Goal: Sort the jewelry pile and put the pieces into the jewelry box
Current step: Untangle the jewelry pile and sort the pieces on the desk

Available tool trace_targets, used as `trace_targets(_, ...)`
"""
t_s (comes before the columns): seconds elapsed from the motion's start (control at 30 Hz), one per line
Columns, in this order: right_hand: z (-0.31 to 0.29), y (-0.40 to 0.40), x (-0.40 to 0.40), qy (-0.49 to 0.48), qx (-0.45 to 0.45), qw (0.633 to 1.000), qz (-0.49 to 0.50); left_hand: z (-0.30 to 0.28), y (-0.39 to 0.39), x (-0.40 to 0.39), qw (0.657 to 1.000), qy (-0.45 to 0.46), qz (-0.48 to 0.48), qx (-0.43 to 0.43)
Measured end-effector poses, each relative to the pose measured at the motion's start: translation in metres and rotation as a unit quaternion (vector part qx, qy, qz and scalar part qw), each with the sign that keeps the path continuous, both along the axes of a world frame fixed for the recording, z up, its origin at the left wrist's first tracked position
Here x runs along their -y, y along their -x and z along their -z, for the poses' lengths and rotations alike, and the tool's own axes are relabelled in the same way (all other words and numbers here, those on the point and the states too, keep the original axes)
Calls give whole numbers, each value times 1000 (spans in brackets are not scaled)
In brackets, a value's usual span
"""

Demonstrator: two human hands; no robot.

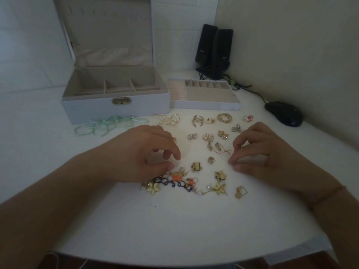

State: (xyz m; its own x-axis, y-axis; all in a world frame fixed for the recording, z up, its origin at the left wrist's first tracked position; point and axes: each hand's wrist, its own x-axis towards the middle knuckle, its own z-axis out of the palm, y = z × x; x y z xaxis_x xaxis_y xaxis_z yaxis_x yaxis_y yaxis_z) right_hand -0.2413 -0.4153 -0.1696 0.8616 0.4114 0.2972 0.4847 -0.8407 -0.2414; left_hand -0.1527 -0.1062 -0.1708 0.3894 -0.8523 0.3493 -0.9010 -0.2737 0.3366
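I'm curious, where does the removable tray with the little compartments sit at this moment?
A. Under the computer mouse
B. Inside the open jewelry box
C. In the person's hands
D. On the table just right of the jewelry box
D: the tray rests on the white table right beside the open jewelry box, apart from both hands and from the mouse.

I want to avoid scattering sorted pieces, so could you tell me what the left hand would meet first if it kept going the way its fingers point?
Probably the gold square earring, just beyond the left hand fingertips toward the right hand; depth is uncertain.
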Motion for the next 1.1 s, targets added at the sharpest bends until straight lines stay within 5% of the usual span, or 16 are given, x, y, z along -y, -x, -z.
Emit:
trace_targets(0.2,2,-5,-5,5,40,999,-7,1,5,8,999,13,24,-20)
trace_targets(0.33,-24,-5,-19,-92,-4,996,-12,2,9,15,999,-19,40,-23)
trace_targets(0.63,-51,-59,-68,-112,-90,986,-80,2,13,18,998,-42,47,-32)
trace_targets(0.9,-29,-56,-35,-40,-125,987,-94,-3,7,8,997,-30,54,-54)
trace_targets(1.1,-31,-54,-32,7,-184,976,-117,-10,3,-4,986,-44,65,-149)
